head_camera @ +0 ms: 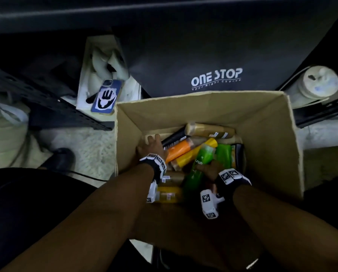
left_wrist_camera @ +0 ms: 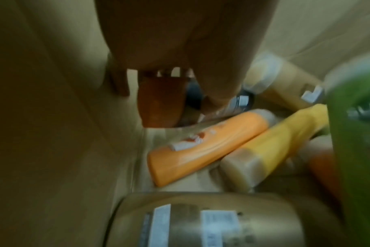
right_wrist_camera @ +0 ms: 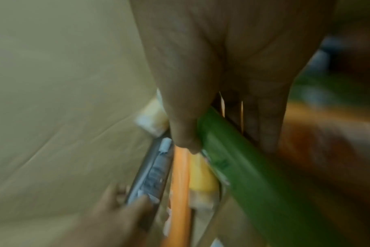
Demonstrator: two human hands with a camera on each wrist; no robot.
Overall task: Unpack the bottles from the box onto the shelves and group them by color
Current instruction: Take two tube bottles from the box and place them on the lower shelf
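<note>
An open cardboard box [head_camera: 203, 108] holds several bottles lying in a heap. My right hand [head_camera: 208, 169] grips a green bottle [head_camera: 200, 163] near its middle; in the right wrist view the thumb presses the green bottle [right_wrist_camera: 243, 167] from the front and the fingers lie behind it. My left hand [head_camera: 152, 143] reaches into the box's left side with fingers extended, touching a black bottle [head_camera: 174, 137] against the wall. An orange bottle [head_camera: 179, 151] and a yellow bottle [head_camera: 193, 154] lie between the hands. A second green bottle [head_camera: 224, 156] and a beige bottle [head_camera: 209, 129] lie further in.
A phone in a blue case [head_camera: 105, 97] lies on a white box left of the carton. A black perforated shelf rail [head_camera: 36, 99] runs at the left. Black fabric printed "ONE STOP" [head_camera: 216, 77] hangs behind. A white round container [head_camera: 319, 83] sits at the right.
</note>
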